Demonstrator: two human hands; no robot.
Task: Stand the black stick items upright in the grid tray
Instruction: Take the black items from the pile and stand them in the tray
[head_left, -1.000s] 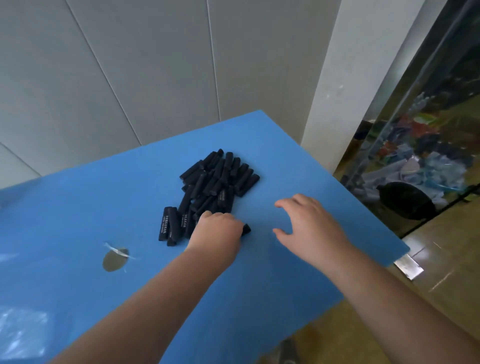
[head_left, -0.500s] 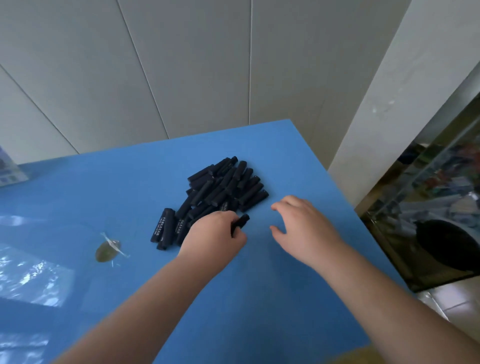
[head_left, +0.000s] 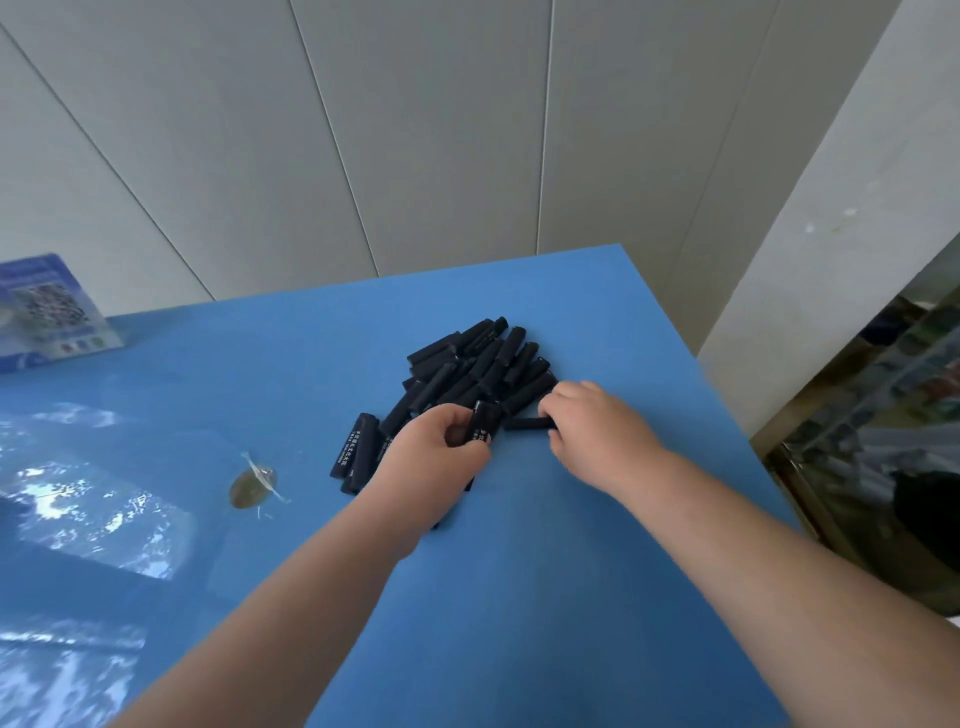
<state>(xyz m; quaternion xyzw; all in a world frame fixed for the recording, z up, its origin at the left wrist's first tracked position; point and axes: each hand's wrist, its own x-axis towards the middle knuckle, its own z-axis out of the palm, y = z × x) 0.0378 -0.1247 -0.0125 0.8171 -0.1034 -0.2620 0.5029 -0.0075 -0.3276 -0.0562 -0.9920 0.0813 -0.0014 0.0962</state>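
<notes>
So both hands are at the pile of black sticks lying on the blue surface. Left hand has its grip curled around a few sticks, right hand pinches one stick lying flat.

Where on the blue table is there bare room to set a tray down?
Bare blue table lies between the two forearms, below the hands. More lies behind the pile of black sticks, toward the wall. It is crowded where the left hand and right hand grip sticks at the pile.
</notes>
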